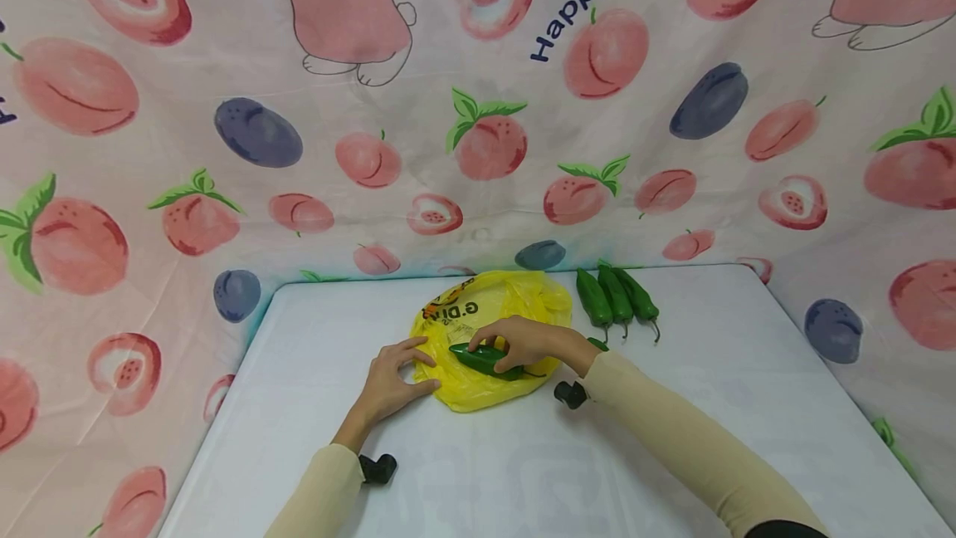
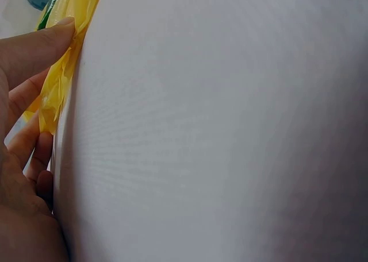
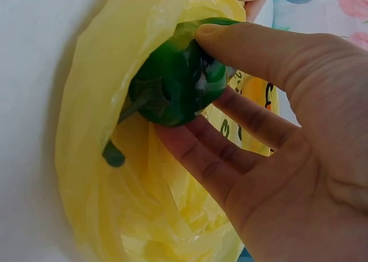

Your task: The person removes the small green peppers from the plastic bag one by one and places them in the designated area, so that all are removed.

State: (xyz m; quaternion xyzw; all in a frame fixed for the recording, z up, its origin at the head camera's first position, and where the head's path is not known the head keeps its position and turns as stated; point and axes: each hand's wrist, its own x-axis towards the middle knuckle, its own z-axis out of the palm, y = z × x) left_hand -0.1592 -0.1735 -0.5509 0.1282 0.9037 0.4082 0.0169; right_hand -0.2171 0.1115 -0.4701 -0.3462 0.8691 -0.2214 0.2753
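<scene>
A yellow plastic bag [image 1: 466, 393] with dark print lies on the white table. My right hand [image 1: 523, 340] grips a green pepper [image 1: 478, 358] over the bag, thumb on one side and fingers on the other. In the right wrist view the pepper's stem end [image 3: 152, 98] points toward the bag's open rim [image 3: 92, 130], whose film partly covers it. My left hand [image 1: 392, 372] holds the bag's left edge, its thumb [image 2: 54, 41] on the yellow film and its fingers around the crumpled side.
Several green peppers [image 1: 616, 293] lie side by side at the back of the table, right of the bag. Part of another green pepper [image 1: 597, 344] shows behind my right wrist. The white table [image 1: 314, 339] meets a fruit-printed cloth [image 1: 321, 148] at its back edge.
</scene>
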